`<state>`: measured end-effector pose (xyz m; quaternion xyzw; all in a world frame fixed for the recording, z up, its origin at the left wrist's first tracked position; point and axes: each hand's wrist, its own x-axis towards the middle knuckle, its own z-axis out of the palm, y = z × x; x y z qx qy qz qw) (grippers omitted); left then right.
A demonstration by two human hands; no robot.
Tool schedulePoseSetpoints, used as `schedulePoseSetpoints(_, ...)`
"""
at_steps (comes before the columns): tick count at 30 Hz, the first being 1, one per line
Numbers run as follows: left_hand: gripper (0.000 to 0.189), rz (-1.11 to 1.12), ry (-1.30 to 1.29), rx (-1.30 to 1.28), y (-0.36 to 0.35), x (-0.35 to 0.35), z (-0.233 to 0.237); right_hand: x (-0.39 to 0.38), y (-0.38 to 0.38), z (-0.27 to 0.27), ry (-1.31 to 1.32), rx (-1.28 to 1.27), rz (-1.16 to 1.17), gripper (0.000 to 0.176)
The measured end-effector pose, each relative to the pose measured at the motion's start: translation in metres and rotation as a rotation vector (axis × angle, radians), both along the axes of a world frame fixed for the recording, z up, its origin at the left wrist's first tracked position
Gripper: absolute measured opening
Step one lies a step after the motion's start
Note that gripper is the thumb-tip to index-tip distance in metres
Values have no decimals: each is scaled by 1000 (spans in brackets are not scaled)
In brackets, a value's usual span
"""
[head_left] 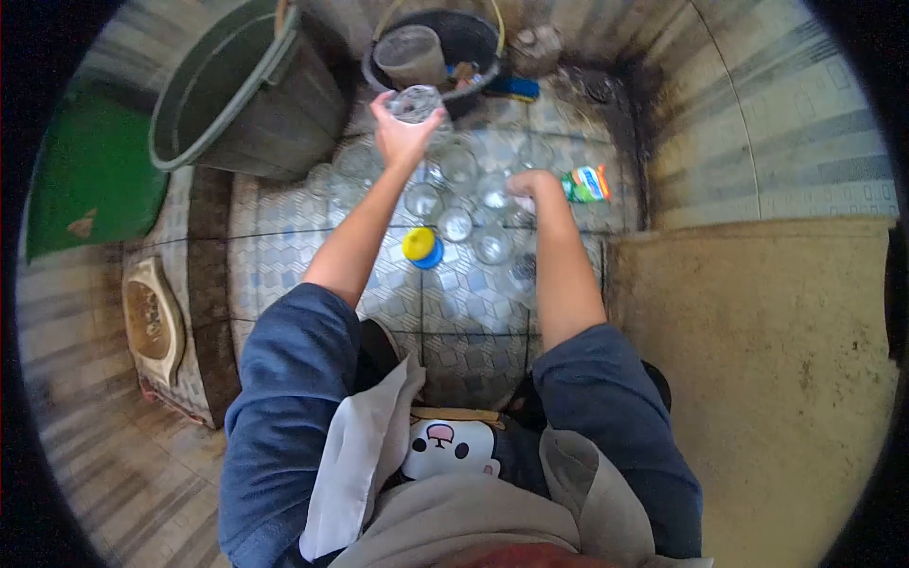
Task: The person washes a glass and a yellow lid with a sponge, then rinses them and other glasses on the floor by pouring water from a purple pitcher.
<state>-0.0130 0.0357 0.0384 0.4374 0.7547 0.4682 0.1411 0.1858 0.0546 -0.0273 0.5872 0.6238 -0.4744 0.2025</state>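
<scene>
My left hand (pixel 402 140) grips a clear glass (pixel 415 104) from both sides, raised in front of the black bucket. Low over the glassware on the floor, my right hand (pixel 535 185) has its fingers curled, and what they hold is hidden. Just left of it stands a clear glass jar (pixel 494 192). Several more clear glass pieces cluster between my hands, among them one glass (pixel 455 224) and another (pixel 491 246). Nearer to me sits a small yellow and blue tub (pixel 422 247). A green and orange packet (pixel 586 184) lies right of my right hand.
A large grey bin (pixel 312 114) stands at the left. At the back is a black bucket (pixel 478 92) with a grey dipper (pixel 409 57) inside. Close by lies a blue brush (pixel 512 88). A low wall (pixel 757 350) bounds the right; a squat toilet (pixel 172 322) is left.
</scene>
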Motion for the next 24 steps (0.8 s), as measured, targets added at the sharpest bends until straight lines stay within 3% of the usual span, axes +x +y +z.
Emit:
schedulePoseSetpoints(2, 82, -6, 59, -76, -5, -3, -22, 50, -15, -45, -117, -118, 35, 27)
schedulePoseSetpoints(4, 83, 18, 88, -92, -9, -3, -42, 69, -32, -59, -217, -224, 90, 36)
schedulePoseSetpoints(6, 83, 48, 125, -98, -11, -5, -60, 80, -67, -60, -365, 26, 210, 27)
schedulePoseSetpoints(7, 82, 65, 140, -84, -11, -5, -68, 82, -80, -77, -371, 22, 209, 27)
schedulePoseSetpoints(9, 83, 122, 91, -137, -9, -6, -74, 85, -104, -133, -490, 438, 82, 35)
schedulePoseSetpoints(10, 83, 120, 87, -142, -8, -9, -83, 81, -112, -124, -494, 433, 82, 35)
schedulePoseSetpoints(12, 82, 224, 118, -154, -5, -12, -95, 72, -122, -112, -380, 513, -158, 46)
schedulePoseSetpoints(16, 83, 232, 113, -234, -6, -17, -110, 76, -124, -118, -493, 461, -127, 56)
schedulePoseSetpoints(18, 84, 228, 103, -236, -7, -20, -121, 84, -128, -129, -269, 597, -130, 52)
schedulePoseSetpoints(22, 85, 232, 82, -275, -8, -26, -140, 97, -125, -162, -326, 439, -33, 45)
schedulePoseSetpoints(24, 86, 221, 14, -357, -9, -28, -142, 113, -128, -207, -342, 265, 289, 40)
